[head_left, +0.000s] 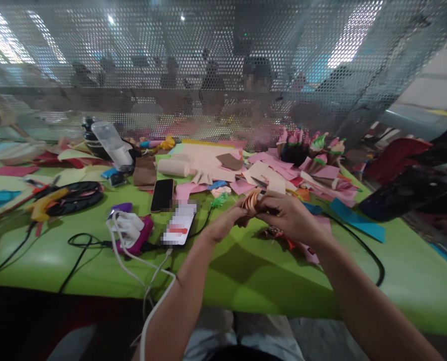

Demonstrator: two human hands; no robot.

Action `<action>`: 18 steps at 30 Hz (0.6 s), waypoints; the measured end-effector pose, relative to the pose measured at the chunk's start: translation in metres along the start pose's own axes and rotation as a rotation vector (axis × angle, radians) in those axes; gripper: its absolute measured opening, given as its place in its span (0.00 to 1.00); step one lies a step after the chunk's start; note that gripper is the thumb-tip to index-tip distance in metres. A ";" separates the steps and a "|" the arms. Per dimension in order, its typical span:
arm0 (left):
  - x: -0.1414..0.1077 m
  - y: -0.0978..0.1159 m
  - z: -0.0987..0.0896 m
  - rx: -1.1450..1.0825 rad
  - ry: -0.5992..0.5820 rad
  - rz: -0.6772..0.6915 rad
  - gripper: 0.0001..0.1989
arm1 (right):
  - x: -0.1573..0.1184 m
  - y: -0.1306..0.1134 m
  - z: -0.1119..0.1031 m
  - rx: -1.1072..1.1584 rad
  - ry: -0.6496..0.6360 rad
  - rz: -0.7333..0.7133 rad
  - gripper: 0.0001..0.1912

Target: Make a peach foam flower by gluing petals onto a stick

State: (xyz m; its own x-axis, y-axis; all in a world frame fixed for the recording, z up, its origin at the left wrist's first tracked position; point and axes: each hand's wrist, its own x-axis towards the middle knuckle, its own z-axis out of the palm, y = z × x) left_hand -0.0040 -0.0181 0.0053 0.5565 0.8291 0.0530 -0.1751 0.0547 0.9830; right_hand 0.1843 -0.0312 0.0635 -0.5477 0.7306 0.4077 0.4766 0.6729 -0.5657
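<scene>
Above the green table, both hands meet at a small peach-coloured piece with curved, layered folds [251, 201], perhaps of felt or paper. My left hand [229, 222] is closed around its lower left side. From the right, my right hand [289, 214] pinches the same piece, with its fingertips hiding part of it. A small dark and light bit [261, 194] shows at the right fingertips, too small to name. Under my right hand lie pink and red scraps [309, 252], partly covered by it. Just left of the hands sits a small green and white piece [219, 197].
Pink and cream sheets [208, 155] and several cone-shaped pieces [319, 143] lie behind the hands. A dark phone [162, 195], a lit phone [180, 224] and a magenta power block [139, 235] stand left, with cables. A yellow-handled glue gun [48, 204] lies further left. A perforated screen [223, 75] bounds the back.
</scene>
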 end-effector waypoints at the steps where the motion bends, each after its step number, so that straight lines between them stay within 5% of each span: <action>1: 0.000 0.000 0.000 0.002 0.004 -0.001 0.27 | 0.000 0.001 0.000 0.005 0.001 0.002 0.06; 18: -0.001 0.007 0.000 -0.141 0.029 0.002 0.28 | -0.006 0.004 -0.005 0.084 0.203 0.003 0.04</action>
State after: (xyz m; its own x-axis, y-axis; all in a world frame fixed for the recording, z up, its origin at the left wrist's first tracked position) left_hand -0.0059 -0.0186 0.0120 0.5325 0.8451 0.0473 -0.2892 0.1291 0.9485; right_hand 0.1926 -0.0320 0.0621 -0.3922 0.7467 0.5373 0.4145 0.6649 -0.6214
